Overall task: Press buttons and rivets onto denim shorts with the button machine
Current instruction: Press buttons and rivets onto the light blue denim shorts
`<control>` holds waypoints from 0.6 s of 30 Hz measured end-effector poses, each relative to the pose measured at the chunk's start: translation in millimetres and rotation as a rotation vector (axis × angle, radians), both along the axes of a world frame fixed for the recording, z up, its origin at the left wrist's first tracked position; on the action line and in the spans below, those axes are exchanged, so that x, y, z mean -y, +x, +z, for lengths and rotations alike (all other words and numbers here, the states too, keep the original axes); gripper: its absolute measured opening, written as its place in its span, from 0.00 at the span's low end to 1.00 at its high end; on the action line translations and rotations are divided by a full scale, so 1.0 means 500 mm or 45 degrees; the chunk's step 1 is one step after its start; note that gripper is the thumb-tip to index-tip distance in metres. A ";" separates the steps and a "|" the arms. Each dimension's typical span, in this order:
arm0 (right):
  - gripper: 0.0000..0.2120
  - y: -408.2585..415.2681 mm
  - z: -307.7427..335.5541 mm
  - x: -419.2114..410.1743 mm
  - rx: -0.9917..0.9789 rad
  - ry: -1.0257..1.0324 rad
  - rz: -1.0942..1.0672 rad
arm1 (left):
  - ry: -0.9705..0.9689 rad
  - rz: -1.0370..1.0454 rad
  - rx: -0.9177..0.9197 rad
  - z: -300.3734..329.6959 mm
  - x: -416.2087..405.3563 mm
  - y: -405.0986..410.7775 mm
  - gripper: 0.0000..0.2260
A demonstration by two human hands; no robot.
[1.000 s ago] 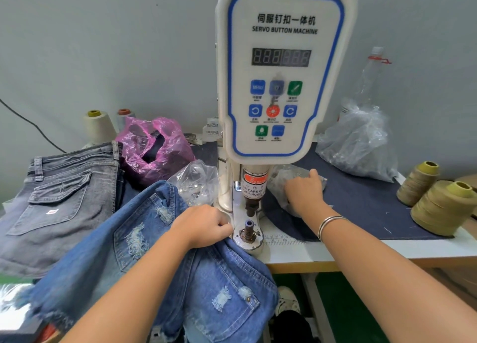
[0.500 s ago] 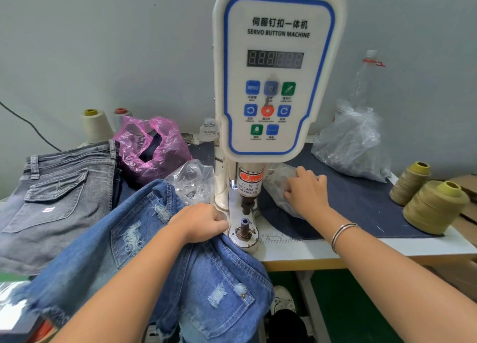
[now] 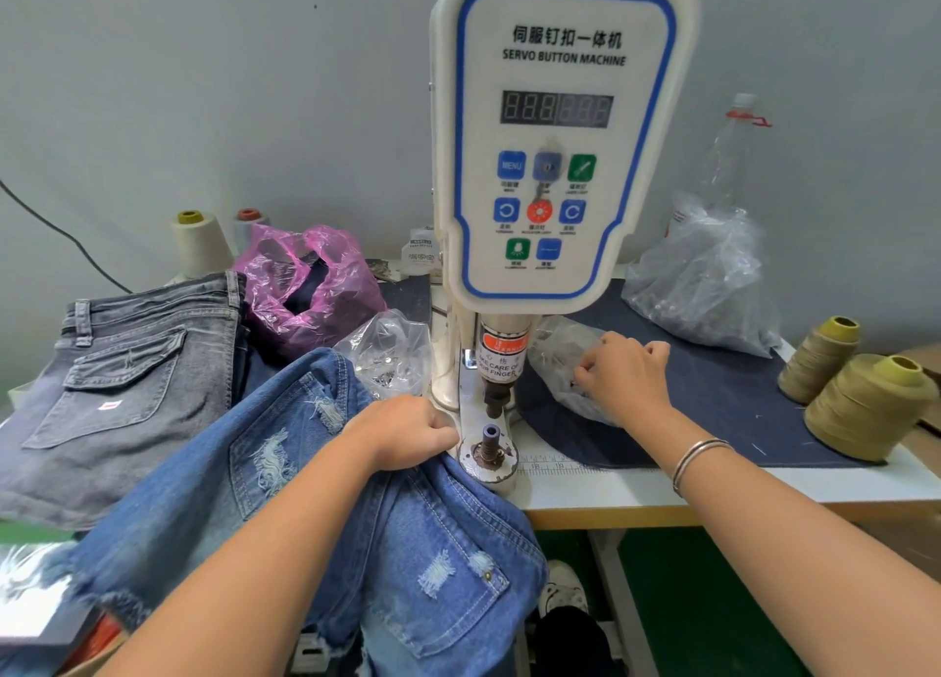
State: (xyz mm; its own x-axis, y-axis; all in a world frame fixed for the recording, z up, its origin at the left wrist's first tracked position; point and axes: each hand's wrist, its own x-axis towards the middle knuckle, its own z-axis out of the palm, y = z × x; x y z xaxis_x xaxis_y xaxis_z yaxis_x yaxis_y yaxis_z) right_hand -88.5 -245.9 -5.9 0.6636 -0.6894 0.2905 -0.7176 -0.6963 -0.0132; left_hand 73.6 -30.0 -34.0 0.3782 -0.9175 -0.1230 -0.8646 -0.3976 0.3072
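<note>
Left hand (image 3: 402, 434): fingers curled, gripped a fold of the blue denim shorts (image 3: 305, 513) just left of the lower die (image 3: 490, 445).
Blue denim shorts: distressed, frayed hem; lay draped off the table's front edge, upper edge bunched against the machine base, not over the die post.
Right hand (image 3: 624, 378): fingers bent down into the small clear bag (image 3: 565, 366) beside the machine column (whether anything was pinched, cannot tell; fingertips hidden in plastic). Metal bangle (image 3: 697, 455) on wrist.
Button machine (image 3: 555, 142): upright, white, blue-trimmed panel labelled SERVO BUTTON MACHINE; punch above die, apart.
Left of machine: second clear bag (image 3: 389, 350), pink bag (image 3: 310, 284), grey denim shorts (image 3: 122, 381) laid flat.
Right of machine: large clear bag (image 3: 702, 289) on dark cloth mat (image 3: 723, 406); two olive thread cones (image 3: 860, 401) near table edge.
</note>
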 end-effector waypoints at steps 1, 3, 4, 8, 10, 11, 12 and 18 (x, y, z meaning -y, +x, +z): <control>0.13 -0.005 0.000 0.000 0.078 0.029 0.005 | 0.002 0.002 0.000 0.000 0.000 0.000 0.13; 0.11 -0.018 0.005 -0.005 0.244 0.095 0.054 | -0.001 0.006 -0.010 -0.001 0.001 0.001 0.13; 0.09 -0.025 0.010 -0.009 0.319 0.120 0.087 | -0.004 0.007 -0.018 -0.001 0.001 0.001 0.13; 0.05 -0.050 0.040 -0.041 0.709 0.254 0.162 | 0.001 0.011 -0.033 0.002 0.001 -0.001 0.14; 0.04 -0.063 0.052 -0.078 0.925 0.491 0.203 | 0.002 0.012 -0.040 0.003 0.000 -0.002 0.14; 0.05 -0.068 0.053 -0.103 0.988 0.635 0.222 | 0.002 0.012 -0.045 0.004 0.000 -0.002 0.14; 0.06 -0.071 0.050 -0.131 1.015 0.787 0.232 | 0.002 0.013 -0.050 0.005 -0.001 -0.002 0.14; 0.08 -0.049 0.015 -0.238 0.950 1.514 0.159 | -0.004 0.021 -0.068 0.008 -0.002 -0.005 0.15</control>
State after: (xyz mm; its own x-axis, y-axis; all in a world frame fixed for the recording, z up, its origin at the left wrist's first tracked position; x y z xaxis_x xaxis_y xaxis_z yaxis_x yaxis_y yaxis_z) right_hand -112.9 -126.8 1.5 0.6882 -0.7172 -0.1099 -0.2164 -0.0582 -0.9746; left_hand 71.4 -29.0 -30.0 0.3860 -0.9117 -0.1407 -0.8405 -0.4104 0.3538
